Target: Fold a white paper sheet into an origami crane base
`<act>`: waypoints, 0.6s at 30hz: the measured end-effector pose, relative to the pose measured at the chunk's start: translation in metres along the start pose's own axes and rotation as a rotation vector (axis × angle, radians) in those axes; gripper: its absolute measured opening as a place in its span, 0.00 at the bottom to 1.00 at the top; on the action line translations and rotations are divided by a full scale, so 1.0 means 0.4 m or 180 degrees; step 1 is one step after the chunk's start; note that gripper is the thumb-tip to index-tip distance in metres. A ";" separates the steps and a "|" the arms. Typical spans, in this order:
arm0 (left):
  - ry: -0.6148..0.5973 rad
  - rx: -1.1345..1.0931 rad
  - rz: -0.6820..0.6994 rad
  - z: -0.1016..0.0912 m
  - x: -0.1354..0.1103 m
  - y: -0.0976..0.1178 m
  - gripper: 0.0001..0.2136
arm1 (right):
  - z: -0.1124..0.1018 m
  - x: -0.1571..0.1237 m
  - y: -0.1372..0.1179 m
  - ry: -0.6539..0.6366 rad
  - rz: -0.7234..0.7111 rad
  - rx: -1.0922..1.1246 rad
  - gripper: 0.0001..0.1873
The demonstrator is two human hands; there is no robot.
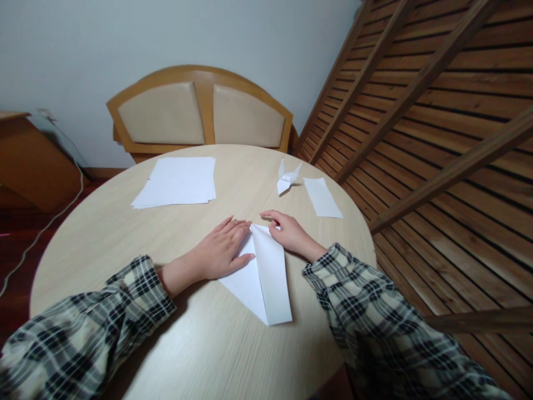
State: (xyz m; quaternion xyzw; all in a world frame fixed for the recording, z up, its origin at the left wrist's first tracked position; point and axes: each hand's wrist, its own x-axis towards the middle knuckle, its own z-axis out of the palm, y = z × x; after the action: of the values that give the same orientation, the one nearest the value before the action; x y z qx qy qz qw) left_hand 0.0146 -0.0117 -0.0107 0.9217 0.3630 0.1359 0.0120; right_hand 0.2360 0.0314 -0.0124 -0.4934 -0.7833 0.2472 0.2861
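A white sheet of paper, folded to a point at its far end, lies in front of me on the table. My left hand rests flat over the left part of the sheet, fingers stretched toward the point and thumb apart near the central crease. At the upper right edge my right hand grips the folded flap, its thumb near the tip and index finger reaching left past the point. The flap's lower edge stands slightly off the layer beneath. My right hand's lower fingers are partly hidden.
On the round wooden table a stack of white paper lies at the far left. A folded paper crane stands at the far right beside a paper strip. Beyond are a padded headboard and a slatted wooden partition.
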 end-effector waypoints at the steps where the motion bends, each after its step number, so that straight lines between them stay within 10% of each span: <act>1: -0.0011 0.0032 0.0005 -0.001 0.000 0.000 0.27 | 0.000 0.000 0.000 -0.0004 0.0001 -0.0002 0.23; 18: -0.0073 0.0158 -0.0024 0.000 0.001 0.003 0.27 | 0.005 -0.006 0.002 0.0005 -0.0076 -0.0163 0.21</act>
State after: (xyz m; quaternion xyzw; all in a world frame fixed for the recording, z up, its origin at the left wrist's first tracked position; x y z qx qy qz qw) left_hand 0.0158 -0.0122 -0.0102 0.9218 0.3697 0.1162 -0.0063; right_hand 0.2360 0.0293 -0.0148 -0.4914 -0.7949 0.2232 0.2770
